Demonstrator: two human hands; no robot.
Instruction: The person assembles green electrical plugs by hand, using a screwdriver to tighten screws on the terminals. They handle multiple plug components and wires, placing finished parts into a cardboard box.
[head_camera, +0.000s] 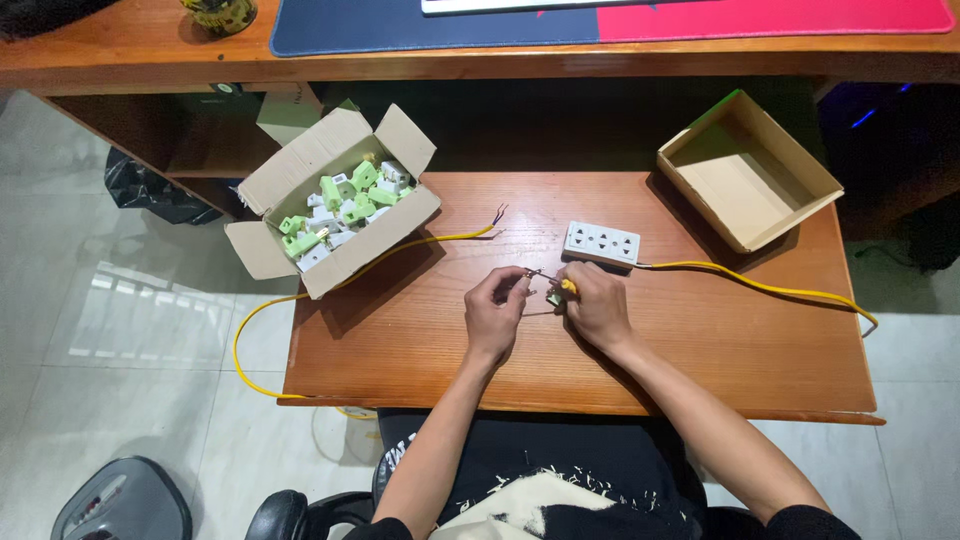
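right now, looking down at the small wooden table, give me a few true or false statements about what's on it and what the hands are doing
1. The open cardboard box on the left holds green and white parts. True.
2. The cardboard tray on the right is full of plugs. False: it looks empty.
3. The white power strip lies just beyond the hands. True.
4. The right hand rests flat on the table, holding nothing. False: it grips a small yellow-tipped item, too small to identify.
5. The yellow cable runs from the power strip toward the table's right edge. True.
6. The left hand reaches into the open box. False: it is close by the right hand, mid-table.
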